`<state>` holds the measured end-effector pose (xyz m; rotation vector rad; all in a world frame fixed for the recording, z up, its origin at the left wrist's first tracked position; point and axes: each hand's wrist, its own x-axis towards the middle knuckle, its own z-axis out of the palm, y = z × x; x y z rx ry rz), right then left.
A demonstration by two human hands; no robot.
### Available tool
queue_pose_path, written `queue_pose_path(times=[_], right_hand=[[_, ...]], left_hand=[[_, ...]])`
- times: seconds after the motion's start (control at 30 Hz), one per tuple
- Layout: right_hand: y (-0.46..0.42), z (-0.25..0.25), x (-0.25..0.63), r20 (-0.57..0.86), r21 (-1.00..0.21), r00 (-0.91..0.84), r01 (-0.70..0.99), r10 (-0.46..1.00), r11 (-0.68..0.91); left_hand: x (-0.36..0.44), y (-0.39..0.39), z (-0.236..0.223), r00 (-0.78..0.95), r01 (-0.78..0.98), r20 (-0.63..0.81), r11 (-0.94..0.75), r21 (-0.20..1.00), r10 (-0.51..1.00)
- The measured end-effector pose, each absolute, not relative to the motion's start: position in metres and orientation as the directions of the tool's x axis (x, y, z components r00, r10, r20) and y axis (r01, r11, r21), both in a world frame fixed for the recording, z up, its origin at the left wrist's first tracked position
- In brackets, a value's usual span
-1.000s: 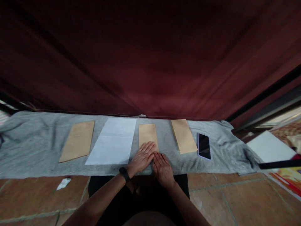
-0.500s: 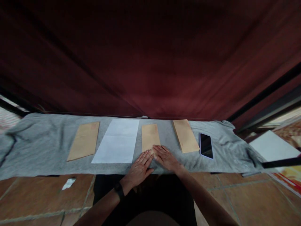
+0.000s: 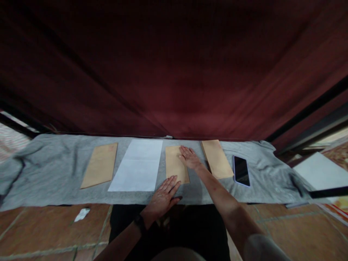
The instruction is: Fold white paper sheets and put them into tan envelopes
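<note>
A brown paper envelope [image 3: 175, 166] lies flat in front of me on a grey cloth. Across its upper right corner and edge rests my right hand [image 3: 189, 158], palm down with fingers stretched out. My left hand [image 3: 162, 195], wearing a dark wristband, lies flat at the envelope's lower left corner, fingertips touching it and thumb apart. Neither hand grips anything. To the left is a white sheet of paper [image 3: 138, 166] with a faint crease across it. A stack of brown envelopes [image 3: 218, 159] sits to the right, near my right forearm.
Another brown envelope [image 3: 101, 165] lies at the far left of the grey cloth [image 3: 57, 170]. A phone [image 3: 241, 170] with a purple edge is right of the stack. Behind the cloth hangs a dark red curtain [image 3: 174, 90]. A paper scrap [image 3: 82, 214] is on the tiled floor.
My right hand has moved from the envelope's lower end up to its top right corner. My left hand has slid down to the lower left corner, uncovering the envelope's middle.
</note>
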<state>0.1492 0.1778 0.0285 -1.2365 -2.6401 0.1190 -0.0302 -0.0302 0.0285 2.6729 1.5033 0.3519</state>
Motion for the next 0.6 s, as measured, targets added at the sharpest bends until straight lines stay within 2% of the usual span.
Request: queue_pose_path(times=[0.13, 0.43, 0.6], right_hand=[[0.156, 0.025, 0.154, 0.208, -0.174, -0.619, 0.738, 0.757, 0.652], [0.033, 0.031, 0.209, 0.253, -0.199, -0.792, 0.519, 0.555, 0.831], [0.016, 0.035, 0.216, 0.273, -0.196, -0.798, 0.501, 0.538, 0.843]], left_hand=[[-0.030, -0.030, 0.026, 0.498, 0.836, 0.167, -0.522, 0.169, 0.851], [-0.028, -0.033, 0.036, 0.500, 0.829, 0.193, -0.531, 0.174, 0.844], [-0.026, -0.028, 0.037, 0.462, 0.839, 0.205, -0.501, 0.215, 0.863]])
